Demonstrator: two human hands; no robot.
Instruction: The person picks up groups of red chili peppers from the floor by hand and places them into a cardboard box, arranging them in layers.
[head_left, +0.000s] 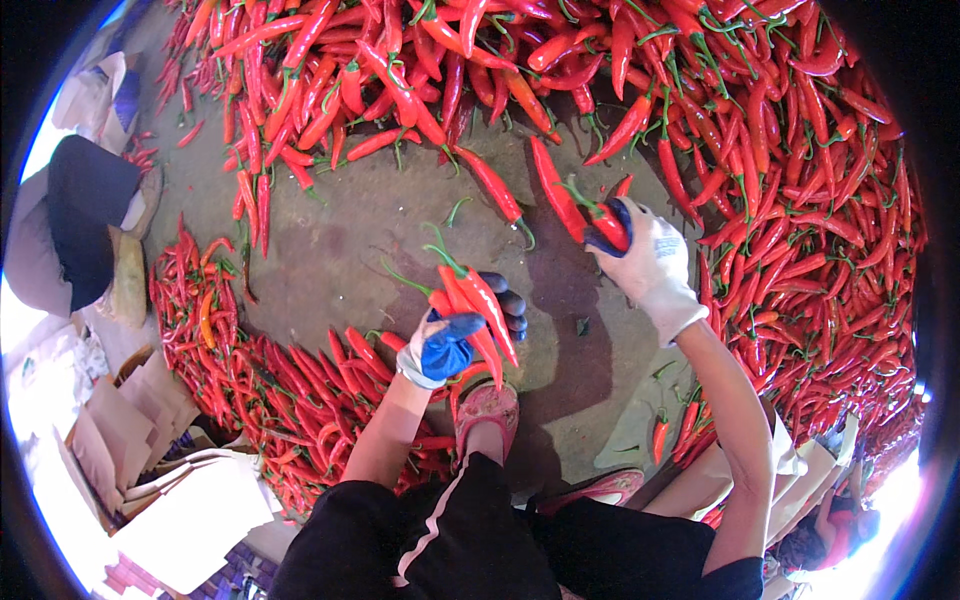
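My left hand, in a white glove with blue-coated fingers, holds a few red chili peppers with green stems, pinned under the thumb. My right hand, gloved the same way, grips a red chili pepper whose stem points up and left. A longer red chili meets the right fingertips; whether it is held or lies on the floor I cannot tell. Just left of it, another chili rests on the concrete floor.
A large heap of red chilies curves along the far side and right. A second pile lies to my left, beside my pink shoe. Cardboard pieces and a dark seat-like object stand left. Another person appears lower right.
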